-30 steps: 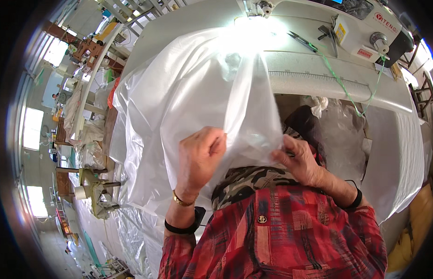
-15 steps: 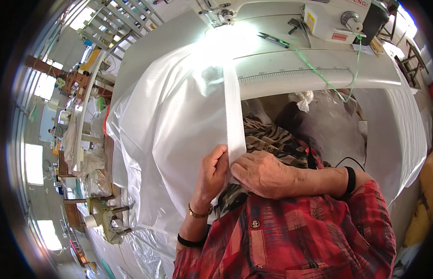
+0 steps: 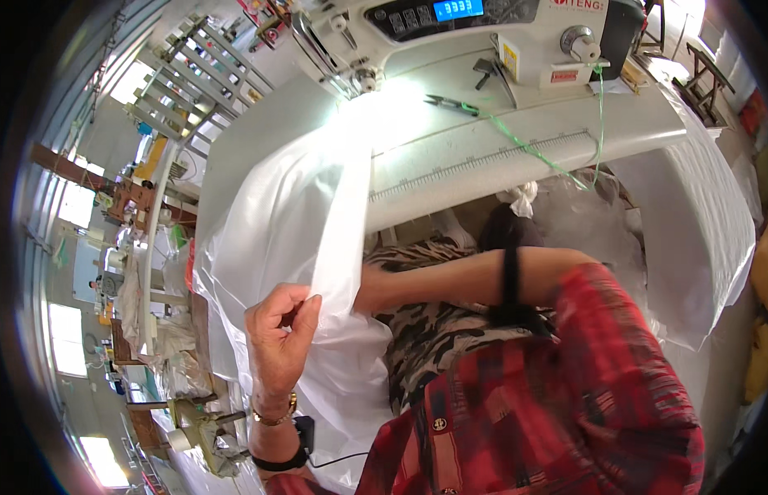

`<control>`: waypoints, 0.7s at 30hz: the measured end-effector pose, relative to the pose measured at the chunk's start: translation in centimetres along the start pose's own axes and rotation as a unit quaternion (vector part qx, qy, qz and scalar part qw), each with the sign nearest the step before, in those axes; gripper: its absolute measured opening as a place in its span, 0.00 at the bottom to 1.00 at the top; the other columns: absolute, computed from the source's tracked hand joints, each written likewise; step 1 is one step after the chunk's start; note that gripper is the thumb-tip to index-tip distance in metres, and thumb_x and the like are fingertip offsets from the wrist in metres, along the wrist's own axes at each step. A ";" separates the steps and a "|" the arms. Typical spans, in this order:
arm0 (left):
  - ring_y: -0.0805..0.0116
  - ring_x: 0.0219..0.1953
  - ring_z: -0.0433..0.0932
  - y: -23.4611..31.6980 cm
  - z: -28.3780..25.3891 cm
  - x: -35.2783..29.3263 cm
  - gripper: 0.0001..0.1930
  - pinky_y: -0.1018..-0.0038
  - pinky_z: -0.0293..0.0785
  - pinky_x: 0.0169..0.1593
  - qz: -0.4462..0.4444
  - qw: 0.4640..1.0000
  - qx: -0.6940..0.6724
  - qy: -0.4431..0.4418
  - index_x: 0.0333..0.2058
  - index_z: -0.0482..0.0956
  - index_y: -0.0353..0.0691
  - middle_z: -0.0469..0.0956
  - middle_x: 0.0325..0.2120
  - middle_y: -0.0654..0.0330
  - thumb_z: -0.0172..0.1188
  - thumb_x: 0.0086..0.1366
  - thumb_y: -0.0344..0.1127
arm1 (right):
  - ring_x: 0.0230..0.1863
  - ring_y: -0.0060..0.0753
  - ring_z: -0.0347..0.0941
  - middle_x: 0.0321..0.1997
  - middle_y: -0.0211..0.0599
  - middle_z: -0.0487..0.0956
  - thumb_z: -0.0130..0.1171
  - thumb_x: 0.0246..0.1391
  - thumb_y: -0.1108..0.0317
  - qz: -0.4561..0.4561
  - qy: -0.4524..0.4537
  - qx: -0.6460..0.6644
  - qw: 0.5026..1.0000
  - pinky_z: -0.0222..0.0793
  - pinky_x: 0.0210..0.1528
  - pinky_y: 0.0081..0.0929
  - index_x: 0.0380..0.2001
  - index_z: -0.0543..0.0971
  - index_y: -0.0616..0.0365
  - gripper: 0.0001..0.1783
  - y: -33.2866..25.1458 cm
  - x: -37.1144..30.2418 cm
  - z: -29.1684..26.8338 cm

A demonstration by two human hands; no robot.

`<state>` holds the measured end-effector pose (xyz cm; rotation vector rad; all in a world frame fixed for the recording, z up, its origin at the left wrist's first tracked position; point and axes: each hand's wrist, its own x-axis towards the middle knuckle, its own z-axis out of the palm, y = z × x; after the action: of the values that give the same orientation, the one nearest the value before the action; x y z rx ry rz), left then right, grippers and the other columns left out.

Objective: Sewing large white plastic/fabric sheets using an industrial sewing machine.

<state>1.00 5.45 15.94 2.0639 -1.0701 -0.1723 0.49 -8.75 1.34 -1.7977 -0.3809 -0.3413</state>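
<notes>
A white, shiny plastic sheet (image 3: pixel 260 219) drapes off the front of the sewing table, and its folded white strip (image 3: pixel 342 239) runs down from the bright spot under the sewing machine's needle (image 3: pixel 366 81). My left hand (image 3: pixel 283 330) pinches the strip's left edge between thumb and fingers. My right hand (image 3: pixel 371 289) reaches across to the left, behind the strip. Its fingers are hidden by the sheet, so their grip does not show.
The white sewing machine (image 3: pixel 474 29) has a lit blue display. Black thread snips (image 3: pixel 451 105) and a green thread (image 3: pixel 524 144) lie on the table (image 3: pixel 433 157), above a printed ruler scale. Another white sheet (image 3: pixel 689 223) hangs at the right. A stool (image 3: pixel 204 429) stands at the lower left.
Both hands have moved left, and the strip now slants down leftward and looks wider. My right hand has gone from the strip's front right side to behind it. The view has shifted, showing more of the machine.
</notes>
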 end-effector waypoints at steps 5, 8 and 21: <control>0.54 0.21 0.75 1.6 -0.9 1.1 0.04 0.66 0.70 0.27 0.091 0.970 0.181 -0.137 0.28 0.74 0.35 0.72 0.19 0.51 0.57 0.61 0.28 | 0.41 0.43 0.76 0.44 0.44 0.80 0.58 0.54 0.63 -0.102 -0.102 0.013 0.990 0.72 0.48 0.37 0.42 0.80 0.56 0.14 -0.1 3.7 5.3; 0.52 0.22 0.76 -0.8 2.2 -0.4 0.03 0.64 0.72 0.29 0.161 0.961 0.186 -0.129 0.33 0.77 0.37 0.75 0.20 0.51 0.59 0.60 0.28 | 0.41 0.42 0.76 0.43 0.45 0.80 0.57 0.54 0.62 -0.126 -0.069 0.021 0.989 0.71 0.48 0.38 0.42 0.80 0.56 0.14 1.6 1.3 5.9; 0.60 0.22 0.75 -4.5 10.8 -5.9 0.02 0.70 0.68 0.26 -0.102 0.991 -0.033 0.081 0.32 0.77 0.34 0.75 0.22 0.54 0.58 0.60 0.24 | 0.38 0.50 0.77 0.39 0.48 0.80 0.56 0.55 0.59 0.142 -0.298 -0.365 0.871 0.71 0.38 0.45 0.33 0.77 0.62 0.15 -2.6 -2.2 -13.7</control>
<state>-4.69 5.04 4.12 2.0869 -0.7462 -0.1374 -3.08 -21.57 6.15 -2.6653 -0.4366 0.3545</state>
